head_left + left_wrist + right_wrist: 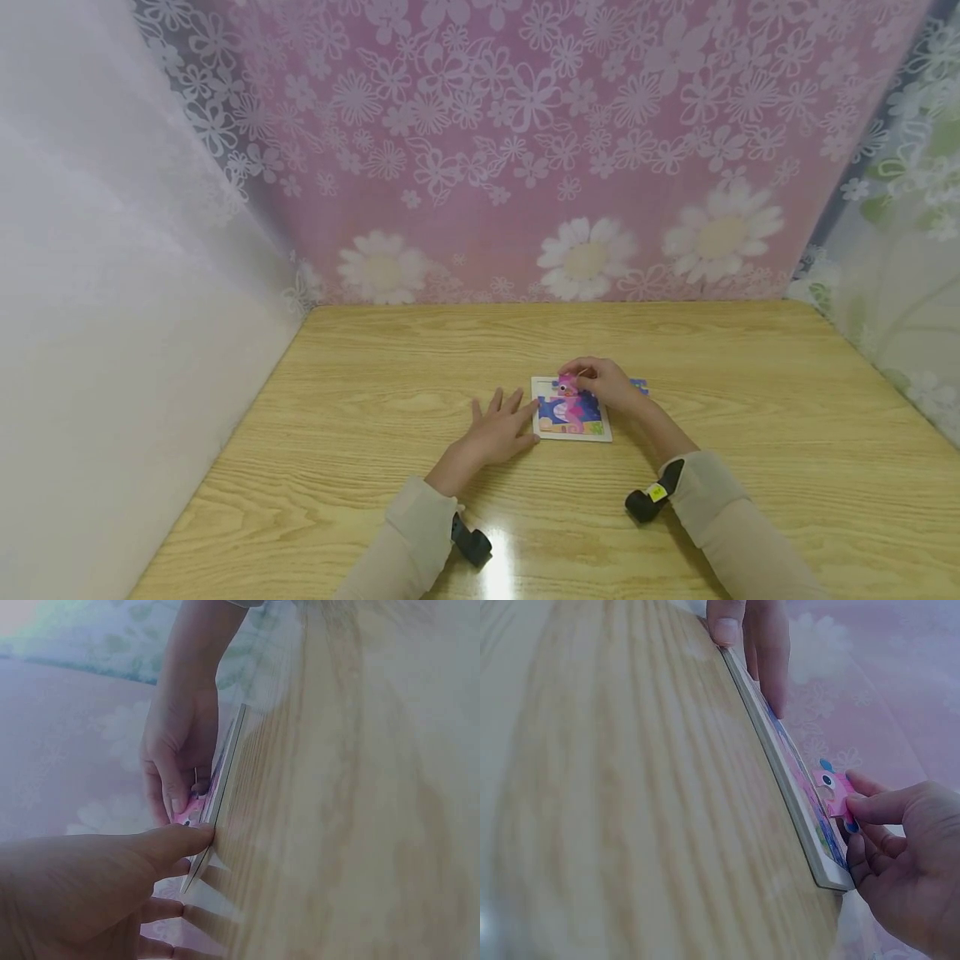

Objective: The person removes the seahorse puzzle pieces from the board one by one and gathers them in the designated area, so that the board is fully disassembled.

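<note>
A small jigsaw puzzle in a white frame [573, 437] lies flat on the table. Its lower part is filled with joined pieces [553, 410], showing a pink seahorse-like figure on blue. My right hand [609, 387] pinches a pink puzzle piece [838, 796] with a printed eye and blue tabs, between thumb and fingers. That piece is held tilted over the upper part of the frame, beside the joined pieces. On the left side my left hand [498, 435] spreads its fingers, with thumb and forefinger at the frame's edge.
Another blue puzzle piece [640, 386] lies just right of the frame, partly behind the right hand. The wood-grain table [360, 400] is bordered by a pink floral curtain [480, 167] at the back and a white surface [135, 292] on the left.
</note>
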`<state>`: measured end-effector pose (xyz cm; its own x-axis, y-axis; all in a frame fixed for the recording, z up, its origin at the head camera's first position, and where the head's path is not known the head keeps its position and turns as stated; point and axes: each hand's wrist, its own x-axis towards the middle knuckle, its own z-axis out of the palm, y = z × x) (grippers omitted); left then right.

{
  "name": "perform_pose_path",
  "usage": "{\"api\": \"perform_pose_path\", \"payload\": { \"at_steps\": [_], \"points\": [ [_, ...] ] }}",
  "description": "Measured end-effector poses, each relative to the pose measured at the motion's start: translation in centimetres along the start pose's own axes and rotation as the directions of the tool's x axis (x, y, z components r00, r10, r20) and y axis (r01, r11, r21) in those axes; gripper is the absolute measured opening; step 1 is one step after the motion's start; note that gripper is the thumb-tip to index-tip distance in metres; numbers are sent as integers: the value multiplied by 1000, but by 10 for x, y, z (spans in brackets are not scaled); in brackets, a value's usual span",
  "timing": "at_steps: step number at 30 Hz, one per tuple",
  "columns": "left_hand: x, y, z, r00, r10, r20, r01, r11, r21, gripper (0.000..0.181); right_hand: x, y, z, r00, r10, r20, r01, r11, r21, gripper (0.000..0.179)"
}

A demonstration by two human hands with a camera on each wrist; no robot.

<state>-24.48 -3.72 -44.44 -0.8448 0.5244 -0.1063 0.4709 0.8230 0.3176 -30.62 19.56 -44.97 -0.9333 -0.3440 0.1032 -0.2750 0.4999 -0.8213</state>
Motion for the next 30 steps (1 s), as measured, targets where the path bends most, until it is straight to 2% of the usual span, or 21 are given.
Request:
{"api": "perform_pose_path", "payload": {
  "at_steps": [14,21,30],
  "points": [
    [-1,0,-2,1000,15,-1,-15,1000,-7,58,-6,-2,-18,1000,-12,-13,11,999,-43,20],
    [0,-1,0,1000,5,7,-5,1000,-15,58,-14,1,-33,999,-35,-20,35,999,10,22],
    [0,-1,0,1000,-4,16,5,1000,-13,58,-28,5,-54,999,-41,-22,40,999,-10,24]
  ]
}}
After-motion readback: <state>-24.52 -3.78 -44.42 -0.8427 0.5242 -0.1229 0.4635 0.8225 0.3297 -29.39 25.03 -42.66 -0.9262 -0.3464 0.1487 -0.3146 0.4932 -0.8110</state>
